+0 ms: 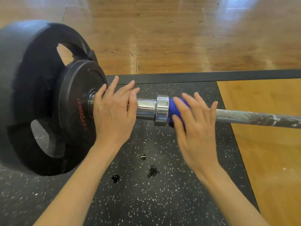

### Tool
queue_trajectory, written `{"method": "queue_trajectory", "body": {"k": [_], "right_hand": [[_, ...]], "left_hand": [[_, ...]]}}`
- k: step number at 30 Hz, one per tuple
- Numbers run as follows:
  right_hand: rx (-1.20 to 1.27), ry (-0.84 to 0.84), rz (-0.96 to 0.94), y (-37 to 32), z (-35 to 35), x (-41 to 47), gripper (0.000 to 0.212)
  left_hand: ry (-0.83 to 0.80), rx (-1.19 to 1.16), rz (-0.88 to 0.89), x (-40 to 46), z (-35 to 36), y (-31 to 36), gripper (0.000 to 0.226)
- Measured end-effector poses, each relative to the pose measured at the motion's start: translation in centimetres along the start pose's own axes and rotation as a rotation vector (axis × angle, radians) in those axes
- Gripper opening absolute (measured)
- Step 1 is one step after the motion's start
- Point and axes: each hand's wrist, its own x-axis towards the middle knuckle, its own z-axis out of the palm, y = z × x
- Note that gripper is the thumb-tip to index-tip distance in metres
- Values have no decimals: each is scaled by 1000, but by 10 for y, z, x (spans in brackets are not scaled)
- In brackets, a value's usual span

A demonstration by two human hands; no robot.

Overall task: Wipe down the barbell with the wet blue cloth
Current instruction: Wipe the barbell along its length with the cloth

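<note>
The barbell [254,118] runs left to right across the view, its grey knurled shaft streaked with white chalk. Its chrome sleeve and collar [162,110] lead into black weight plates [48,98] at the left. My left hand [114,110] rests on the sleeve beside the small plate, fingers straight and spread. The wet blue cloth [176,110] is bunched round the shaft just right of the collar. My right hand [195,126] presses on it with straight fingers, the thumb under the cloth.
Under the bar lies a black speckled rubber mat [162,193] with three dark wet spots [153,172]. A black strip [211,76] borders the mat at the far side. Wooden floor [179,38] lies beyond and to the right.
</note>
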Motion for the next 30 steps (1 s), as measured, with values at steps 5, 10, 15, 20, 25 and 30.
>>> {"method": "queue_trajectory", "body": {"k": [5,10,15,20,25,30], "right_hand": [[-152,-42,-54,0,0,-4,42],[-211,-17,41,-10,5,4,35],[-207,-24,-162,2,-15,-38,36],[-216,-62,-26,-22,-6,-28,32],[-192,-72,-156,-8,-20,-55,33],[-285,-27,-51,-27,-18,-39,32]], "left_hand": [[-4,-30,-30,-16,-5,5,46],[-10,-37,-14,-31,-10,5,44],[18,-68,-29,-52,-14,7,43],[27,-74,-40,-76,-20,12,42],[-52,-37,-60,-93,-36,20,47],[-139,7,81,-84,-23,58,54]]}}
